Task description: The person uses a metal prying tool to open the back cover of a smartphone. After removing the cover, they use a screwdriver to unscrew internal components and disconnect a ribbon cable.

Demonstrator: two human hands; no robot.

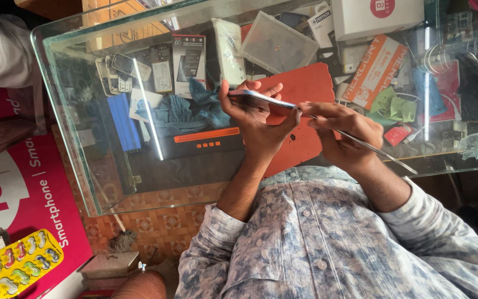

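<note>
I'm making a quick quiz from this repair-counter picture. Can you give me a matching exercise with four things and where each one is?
Things:
1. phone
2. thin metal tool
3. red mat
4. yellow tray

Places:
A. low on the floor side, beside the pink sign
B. flat on the glass counter, under the hands
C. held edge-up in the left hand
D. pinched in the right hand, tip at the phone's edge

Pairs: 1-C, 2-D, 3-B, 4-A
</note>
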